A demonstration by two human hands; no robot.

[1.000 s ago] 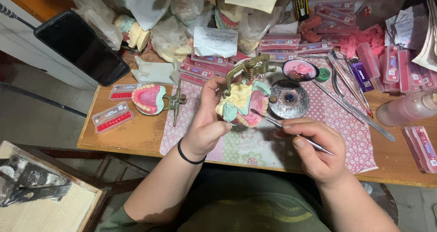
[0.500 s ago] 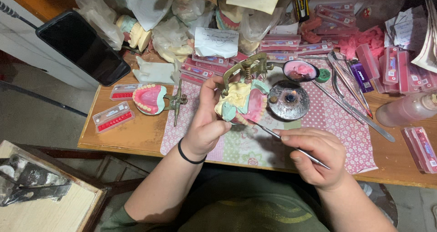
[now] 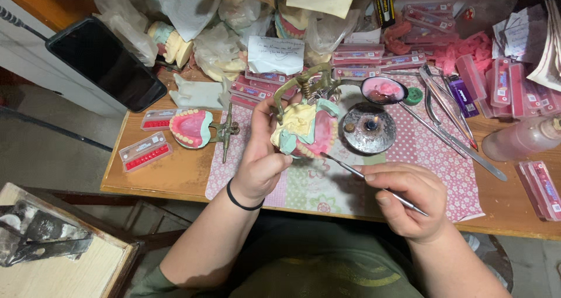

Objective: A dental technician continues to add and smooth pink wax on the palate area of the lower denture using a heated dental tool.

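Pink wax denture model (image 3: 307, 133) on its brass articulator stays gripped in the left hand (image 3: 261, 158) at table centre, as the right hand (image 3: 409, 198), pinching a metal carving tool (image 3: 374, 184), has drawn back toward four o'clock, tip just beside the teeth.

Shiny metal probe (image 3: 374, 183), wooden bench (image 3: 175, 172)

Wooden workbench (image 3: 175, 178), edge bare below the left hand (image 3: 260, 166). Patterned pink cloth (image 3: 444, 175) spread under both hands. Left of the left hand: a second denture model on its metal frame (image 3: 193, 128) and two small flat trays of red teeth (image 3: 143, 152). Beyond the right hand (image 3: 409, 201): round metal burner (image 3: 368, 128), long metal tools (image 3: 450, 120). Far right of it: pink bottle (image 3: 520, 139), pink tooth-card boxes (image 3: 540, 190). Black phone (image 3: 105, 61) far beyond the left hand.
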